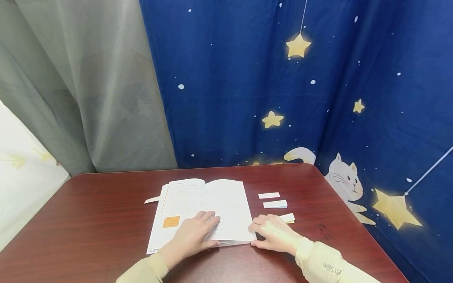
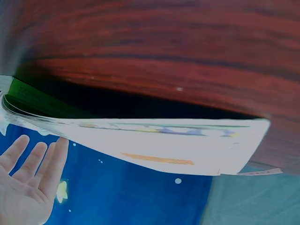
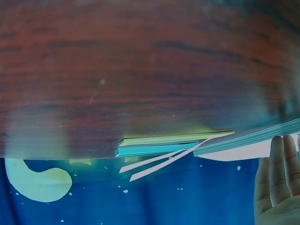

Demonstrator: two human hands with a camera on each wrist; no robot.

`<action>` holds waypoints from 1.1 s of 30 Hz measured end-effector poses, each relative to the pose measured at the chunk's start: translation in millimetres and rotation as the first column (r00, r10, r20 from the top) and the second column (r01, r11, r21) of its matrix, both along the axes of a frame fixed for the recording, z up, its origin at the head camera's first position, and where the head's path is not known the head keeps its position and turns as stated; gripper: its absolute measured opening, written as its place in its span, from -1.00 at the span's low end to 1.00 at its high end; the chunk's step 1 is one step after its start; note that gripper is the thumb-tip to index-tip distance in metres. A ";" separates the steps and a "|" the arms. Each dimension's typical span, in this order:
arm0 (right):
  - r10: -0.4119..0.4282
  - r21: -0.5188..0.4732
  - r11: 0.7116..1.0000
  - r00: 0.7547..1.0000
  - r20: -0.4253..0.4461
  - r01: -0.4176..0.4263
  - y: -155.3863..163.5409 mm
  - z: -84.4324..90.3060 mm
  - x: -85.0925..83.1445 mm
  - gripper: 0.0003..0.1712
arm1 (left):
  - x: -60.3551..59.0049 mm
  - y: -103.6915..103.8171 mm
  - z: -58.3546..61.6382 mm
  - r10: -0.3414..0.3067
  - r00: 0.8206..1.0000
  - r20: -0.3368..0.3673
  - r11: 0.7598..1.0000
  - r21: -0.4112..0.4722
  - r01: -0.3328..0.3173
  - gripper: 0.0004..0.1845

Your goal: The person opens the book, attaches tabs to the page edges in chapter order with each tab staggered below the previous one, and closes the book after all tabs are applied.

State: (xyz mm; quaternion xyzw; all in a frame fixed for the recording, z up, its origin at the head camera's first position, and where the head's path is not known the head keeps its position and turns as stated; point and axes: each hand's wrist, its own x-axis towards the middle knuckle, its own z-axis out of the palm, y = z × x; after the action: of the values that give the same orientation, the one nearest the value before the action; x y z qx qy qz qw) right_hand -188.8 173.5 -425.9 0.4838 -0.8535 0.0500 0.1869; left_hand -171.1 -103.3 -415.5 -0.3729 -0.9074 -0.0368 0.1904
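An open book [image 1: 226, 196] lies on the reddish-brown table, with an orange block [image 1: 171, 222] printed on its left page. My left hand [image 1: 194, 234] rests on the book's lower middle, fingers spread over the inner part of the right page and thumb by the bottom edge. In the left wrist view, that hand [image 2: 30, 180] has its fingers extended against the pages. At the lower right corner of the book is my right hand [image 1: 274, 232], fingertips at the page's outer edge and thumb near the corner. The right wrist view shows its fingers [image 3: 277, 176] straight beside the page edges.
Right of the book lie small paper slip pads: a white one [image 1: 269, 195], a blue-edged one [image 1: 275, 204] and a yellow-edged one [image 1: 287, 218] partly behind my right hand. A paper strip [image 1: 152, 200] sticks out from the book's left side. Curtains hang behind the table [image 1: 106, 220].
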 end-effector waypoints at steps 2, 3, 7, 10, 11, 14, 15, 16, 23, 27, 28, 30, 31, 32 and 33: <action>0.002 0.000 1.000 1.000 0.000 -0.002 0.2 -0.1 -0.3 -0.70 | 0.1 -1.7 0.4 -0.006 1.000 -0.005 1.000 0.007 0.006 -0.37; 0.004 0.000 1.000 1.000 0.000 -0.004 0.2 0.0 -0.3 -0.70 | 0.1 -2.4 0.4 -0.011 1.000 -0.009 1.000 0.011 0.011 -0.38; 0.007 -0.003 1.000 1.000 -0.001 -0.007 -0.1 0.1 -0.4 -0.70 | 1.1 -4.3 0.6 -0.051 0.997 -0.058 0.998 0.029 0.052 -0.44; 0.004 -0.002 1.000 1.000 -0.004 -0.004 -0.5 0.3 -0.2 -0.72 | 3.0 -4.3 1.5 -0.084 0.990 -0.110 0.996 0.029 0.087 -0.47; 0.004 -0.002 1.000 1.000 -0.005 -0.004 -0.6 0.5 -0.2 -0.73 | 3.6 -3.9 1.6 -0.090 0.988 -0.126 0.995 0.023 0.093 -0.47; 0.000 0.004 1.000 1.000 -0.011 0.000 -0.7 1.1 0.0 -0.73 | 5.6 -2.0 2.3 -0.102 0.983 -0.152 0.995 0.005 0.104 -0.47; -0.001 0.005 1.000 1.000 -0.013 0.001 -0.7 1.1 0.0 -0.72 | 6.3 -1.4 2.5 -0.101 0.982 -0.158 0.995 -0.002 0.102 -0.48; -0.001 0.006 1.000 1.000 -0.016 0.001 -0.7 1.1 0.0 -0.72 | 6.6 -0.8 2.5 -0.101 0.982 -0.161 0.995 -0.006 0.101 -0.47; 0.005 0.008 1.000 1.000 -0.017 -0.004 -0.9 0.5 0.1 -0.71 | 8.9 -2.8 3.7 -0.098 0.977 -0.190 0.995 -0.005 0.099 -0.39; 0.002 0.015 1.000 1.000 -0.020 -0.002 -1.1 0.7 0.2 -0.70 | 10.2 -7.2 5.1 -0.098 0.976 -0.196 0.994 0.017 0.104 -0.35; 0.002 0.017 1.000 1.000 -0.024 -0.002 -1.0 0.8 0.1 -0.70 | 10.3 -8.5 5.4 -0.099 0.975 -0.197 0.994 0.024 0.106 -0.35; 0.003 0.020 1.000 0.999 -0.032 -0.002 -1.0 1.3 0.2 -0.70 | 10.4 -11.0 5.6 -0.100 0.976 -0.196 0.994 0.033 0.108 -0.33; 0.003 0.022 1.000 0.999 -0.034 -0.002 -0.9 1.3 0.1 -0.70 | 10.3 -12.2 5.6 -0.099 0.976 -0.196 0.993 0.037 0.108 -0.33; 0.003 0.022 1.000 0.999 -0.036 -0.002 -0.8 1.2 0.0 -0.70 | 10.3 -13.4 5.5 -0.097 0.976 -0.193 0.993 0.042 0.107 -0.32; 0.003 0.022 1.000 0.999 -0.036 -0.002 -0.8 1.2 0.0 -0.70 | 10.4 -14.5 5.5 -0.096 0.976 -0.194 0.993 0.046 0.107 -0.32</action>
State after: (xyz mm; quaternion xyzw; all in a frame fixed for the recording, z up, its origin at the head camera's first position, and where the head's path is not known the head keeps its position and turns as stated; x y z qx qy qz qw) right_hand -188.8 172.7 -424.7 0.4879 -0.8498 0.0322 0.1968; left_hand -160.7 -117.9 -410.0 -0.4149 -0.8633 -0.0360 0.2850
